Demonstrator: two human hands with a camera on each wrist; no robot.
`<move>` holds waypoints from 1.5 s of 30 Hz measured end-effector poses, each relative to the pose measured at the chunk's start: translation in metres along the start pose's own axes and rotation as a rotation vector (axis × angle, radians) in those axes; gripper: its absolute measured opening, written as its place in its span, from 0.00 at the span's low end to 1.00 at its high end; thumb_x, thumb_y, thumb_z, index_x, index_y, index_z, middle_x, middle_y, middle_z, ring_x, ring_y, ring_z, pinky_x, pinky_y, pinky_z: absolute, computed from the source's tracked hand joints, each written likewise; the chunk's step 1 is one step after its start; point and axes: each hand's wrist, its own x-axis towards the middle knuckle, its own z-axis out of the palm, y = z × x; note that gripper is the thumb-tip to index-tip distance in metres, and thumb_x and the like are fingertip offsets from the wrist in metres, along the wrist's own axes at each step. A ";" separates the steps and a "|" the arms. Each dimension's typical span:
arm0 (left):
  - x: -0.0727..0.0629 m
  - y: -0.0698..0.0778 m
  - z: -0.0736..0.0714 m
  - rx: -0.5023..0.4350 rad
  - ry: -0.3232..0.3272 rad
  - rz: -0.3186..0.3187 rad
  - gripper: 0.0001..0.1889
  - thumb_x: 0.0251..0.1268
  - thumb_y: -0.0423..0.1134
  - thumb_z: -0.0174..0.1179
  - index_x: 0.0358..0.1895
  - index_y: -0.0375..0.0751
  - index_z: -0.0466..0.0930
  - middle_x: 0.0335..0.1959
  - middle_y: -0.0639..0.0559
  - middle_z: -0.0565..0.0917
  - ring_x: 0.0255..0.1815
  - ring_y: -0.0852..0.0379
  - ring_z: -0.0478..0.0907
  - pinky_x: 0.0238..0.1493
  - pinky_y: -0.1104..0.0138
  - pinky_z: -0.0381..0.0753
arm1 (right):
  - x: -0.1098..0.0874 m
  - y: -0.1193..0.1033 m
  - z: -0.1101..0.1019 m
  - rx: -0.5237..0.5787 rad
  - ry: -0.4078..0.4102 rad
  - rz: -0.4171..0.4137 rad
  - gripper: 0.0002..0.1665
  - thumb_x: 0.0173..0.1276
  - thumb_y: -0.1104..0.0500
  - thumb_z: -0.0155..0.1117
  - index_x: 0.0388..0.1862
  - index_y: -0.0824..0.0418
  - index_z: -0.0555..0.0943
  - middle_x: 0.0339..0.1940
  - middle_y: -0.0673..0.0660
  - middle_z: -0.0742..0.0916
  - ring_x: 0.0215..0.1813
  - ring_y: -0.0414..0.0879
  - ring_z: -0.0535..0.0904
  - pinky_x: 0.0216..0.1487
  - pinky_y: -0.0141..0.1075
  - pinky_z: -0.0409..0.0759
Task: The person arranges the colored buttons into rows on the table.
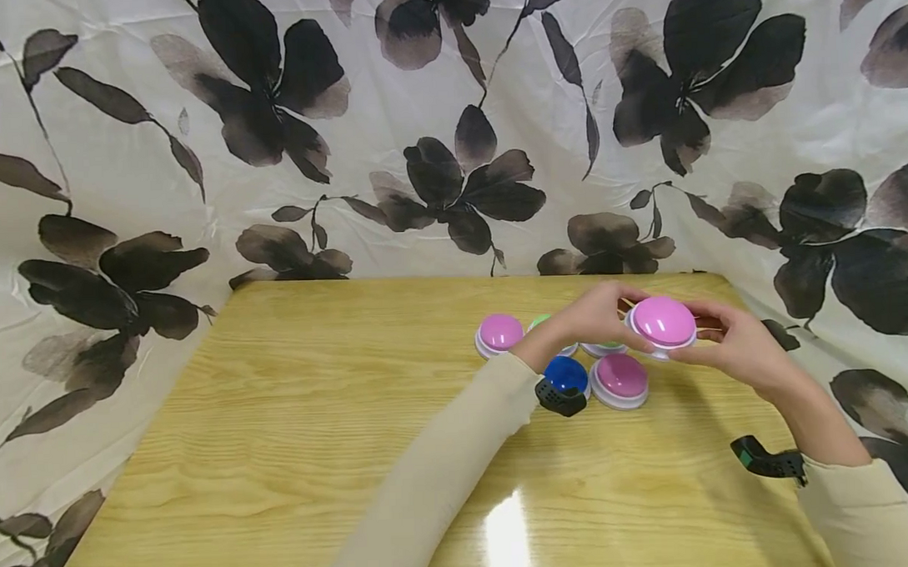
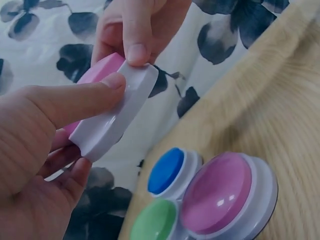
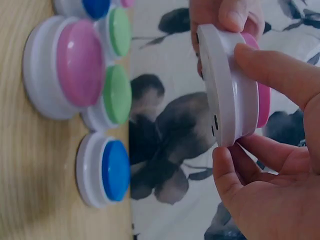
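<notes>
A pink push button with a white round base (image 1: 663,320) is held up above the table's right side, between both hands. My left hand (image 1: 601,316) grips its left side, with the thumb (image 2: 102,92) on the white rim and fingers beneath. On the opposite side my right hand (image 1: 734,345) pinches the base between thumb (image 3: 272,67) and fingers. The underside, partly seen in the right wrist view, has small dark marks. Just below on the table sits another pink button (image 1: 621,375). Beside it is a blue button (image 1: 566,373), partly covered by the left wrist's black device.
A further pink button (image 1: 501,332) stands left of the group. Two green buttons, one nearer (image 3: 117,94) and one beyond (image 3: 120,32), plus another blue button (image 3: 115,170), show in the right wrist view. Floral cloth (image 1: 447,92) hangs behind the wooden table (image 1: 279,440).
</notes>
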 end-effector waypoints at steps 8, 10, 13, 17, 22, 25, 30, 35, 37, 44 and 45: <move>0.024 0.008 0.025 0.051 -0.010 -0.026 0.35 0.41 0.42 0.80 0.58 0.39 0.79 0.43 0.60 0.82 0.41 0.66 0.77 0.41 0.81 0.73 | -0.012 0.025 -0.014 -0.088 0.049 0.057 0.43 0.58 0.55 0.75 0.68 0.69 0.67 0.61 0.67 0.75 0.47 0.32 0.74 0.40 0.23 0.77; 0.028 0.011 0.029 0.067 -0.017 -0.027 0.35 0.42 0.42 0.80 0.58 0.37 0.78 0.42 0.59 0.82 0.40 0.67 0.77 0.41 0.81 0.72 | -0.014 0.030 -0.016 -0.080 0.043 0.066 0.43 0.59 0.55 0.75 0.68 0.69 0.66 0.61 0.68 0.74 0.47 0.29 0.74 0.40 0.24 0.77; 0.032 0.013 0.036 0.111 -0.045 -0.041 0.34 0.43 0.42 0.79 0.58 0.37 0.78 0.43 0.58 0.82 0.40 0.68 0.76 0.41 0.82 0.71 | -0.017 0.041 -0.018 -0.048 0.032 0.082 0.44 0.60 0.55 0.74 0.69 0.70 0.65 0.62 0.68 0.73 0.46 0.25 0.73 0.41 0.24 0.78; 0.036 0.009 0.045 0.147 -0.073 -0.060 0.34 0.45 0.42 0.78 0.59 0.37 0.77 0.47 0.56 0.82 0.42 0.69 0.75 0.43 0.84 0.69 | -0.021 0.056 -0.016 -0.010 0.026 0.100 0.44 0.60 0.57 0.74 0.69 0.71 0.64 0.62 0.67 0.73 0.46 0.24 0.74 0.42 0.24 0.78; 0.040 -0.004 0.052 0.141 -0.084 -0.098 0.35 0.47 0.42 0.78 0.61 0.36 0.76 0.51 0.54 0.81 0.44 0.68 0.75 0.44 0.83 0.69 | -0.018 0.068 -0.012 0.030 0.013 0.100 0.44 0.59 0.59 0.74 0.68 0.74 0.64 0.62 0.71 0.72 0.46 0.25 0.74 0.43 0.24 0.78; 0.043 -0.009 0.054 0.152 -0.088 -0.118 0.36 0.46 0.43 0.78 0.61 0.37 0.76 0.50 0.55 0.81 0.43 0.68 0.75 0.43 0.83 0.69 | -0.015 0.073 -0.010 0.037 0.007 0.124 0.44 0.59 0.59 0.74 0.68 0.75 0.64 0.62 0.72 0.72 0.46 0.26 0.74 0.43 0.24 0.78; 0.047 -0.015 0.062 0.175 -0.109 -0.139 0.34 0.47 0.43 0.78 0.60 0.39 0.78 0.49 0.56 0.82 0.42 0.67 0.74 0.41 0.82 0.69 | -0.017 0.085 -0.007 0.038 -0.009 0.177 0.46 0.59 0.57 0.75 0.69 0.75 0.62 0.64 0.73 0.72 0.46 0.27 0.74 0.44 0.25 0.78; 0.048 -0.021 0.072 0.209 -0.152 -0.196 0.33 0.47 0.46 0.77 0.60 0.43 0.79 0.50 0.59 0.82 0.45 0.67 0.72 0.43 0.81 0.68 | -0.021 0.093 -0.001 0.026 -0.008 0.189 0.46 0.58 0.56 0.76 0.67 0.77 0.64 0.62 0.74 0.74 0.46 0.31 0.76 0.44 0.24 0.78; 0.049 -0.023 0.074 0.217 -0.159 -0.215 0.34 0.47 0.46 0.77 0.60 0.44 0.79 0.51 0.59 0.81 0.47 0.68 0.72 0.45 0.80 0.68 | -0.021 0.094 0.001 0.012 -0.009 0.199 0.47 0.57 0.55 0.76 0.67 0.76 0.65 0.61 0.74 0.74 0.48 0.36 0.77 0.43 0.24 0.77; 0.048 -0.028 0.075 0.208 -0.147 -0.246 0.35 0.45 0.48 0.78 0.61 0.44 0.78 0.53 0.59 0.81 0.48 0.68 0.72 0.47 0.79 0.69 | -0.018 0.098 0.003 -0.023 -0.016 0.227 0.49 0.56 0.51 0.77 0.67 0.75 0.65 0.61 0.73 0.74 0.56 0.59 0.76 0.44 0.24 0.77; 0.048 -0.028 0.074 0.206 -0.147 -0.242 0.35 0.45 0.48 0.78 0.60 0.44 0.78 0.53 0.59 0.81 0.48 0.68 0.72 0.47 0.79 0.69 | -0.018 0.098 0.003 -0.023 -0.018 0.227 0.49 0.56 0.51 0.77 0.67 0.75 0.65 0.61 0.73 0.75 0.56 0.59 0.76 0.44 0.24 0.76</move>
